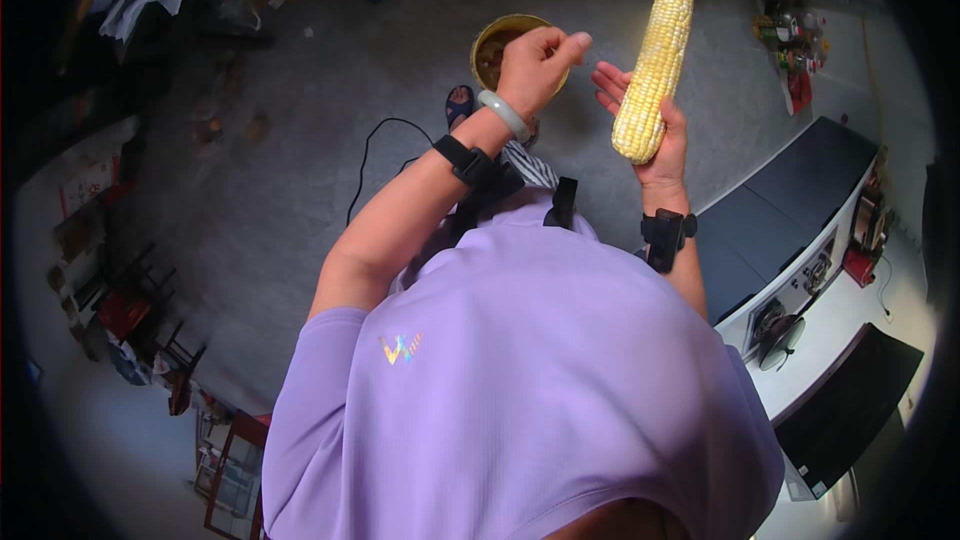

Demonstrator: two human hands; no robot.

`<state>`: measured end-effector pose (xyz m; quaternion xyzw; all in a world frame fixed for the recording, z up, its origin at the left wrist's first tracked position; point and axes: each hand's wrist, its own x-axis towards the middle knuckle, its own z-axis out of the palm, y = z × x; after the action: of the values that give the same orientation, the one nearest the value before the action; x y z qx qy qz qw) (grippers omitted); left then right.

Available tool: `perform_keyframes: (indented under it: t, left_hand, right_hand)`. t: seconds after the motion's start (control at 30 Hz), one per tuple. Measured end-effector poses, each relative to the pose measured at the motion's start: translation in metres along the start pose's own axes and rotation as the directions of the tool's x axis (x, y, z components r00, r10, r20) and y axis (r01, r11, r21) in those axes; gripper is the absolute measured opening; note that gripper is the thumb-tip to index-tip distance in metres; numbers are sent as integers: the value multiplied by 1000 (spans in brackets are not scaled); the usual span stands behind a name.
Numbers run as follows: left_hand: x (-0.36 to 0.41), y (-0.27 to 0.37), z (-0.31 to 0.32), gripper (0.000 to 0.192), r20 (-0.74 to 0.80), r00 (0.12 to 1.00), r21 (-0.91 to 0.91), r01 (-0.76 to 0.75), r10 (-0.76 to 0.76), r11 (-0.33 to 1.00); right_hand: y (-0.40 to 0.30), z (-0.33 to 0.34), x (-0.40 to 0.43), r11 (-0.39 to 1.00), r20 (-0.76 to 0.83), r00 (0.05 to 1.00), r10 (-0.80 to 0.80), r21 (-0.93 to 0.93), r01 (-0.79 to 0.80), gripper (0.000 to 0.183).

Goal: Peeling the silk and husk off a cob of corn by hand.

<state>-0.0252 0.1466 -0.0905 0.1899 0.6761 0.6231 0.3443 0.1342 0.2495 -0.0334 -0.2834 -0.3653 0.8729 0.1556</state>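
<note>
My right hand (660,135) holds a husked ear of corn (652,75) from below, its thumb along the near right side. The ear has yellow and whitish kernels and stands out past the fingers, its narrow pale tip pointing away from me. To its left, my left hand (541,64) is raised over a yellow bucket (478,52), back up, with curled fingers and the thumb towards the ear. It does not touch the ear. Its fingertips are hidden, so I cannot tell whether it holds anything. The bucket has some brownish matter inside, partly covered by the hand.
A sandaled foot (459,106) stands beside the bucket on the grey floor. A black cable (365,157) lies to its left. At right are dark grey panels (780,199) beside a white counter with a gas stove (780,337). Bottles (795,41) stand at upper right, chairs (131,307) at left.
</note>
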Motion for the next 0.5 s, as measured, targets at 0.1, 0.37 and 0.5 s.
perform_keyframes:
  t: [0.1,0.37,0.5]
  left_hand:
    - [-20,15,-3,29,307,952,-67,27,-5,997]
    - [-42,10,6,30,611,791,26,-40,16,999]
    - [-48,24,8,30,623,776,-17,138,-97,990]
  right_hand:
    - [2,-7,2,1000,-48,998,-29,8,30,66]
    - [2,-10,11,996,-96,992,-76,31,79,61]
    - [1,-11,12,996,-99,992,-82,11,84,60]
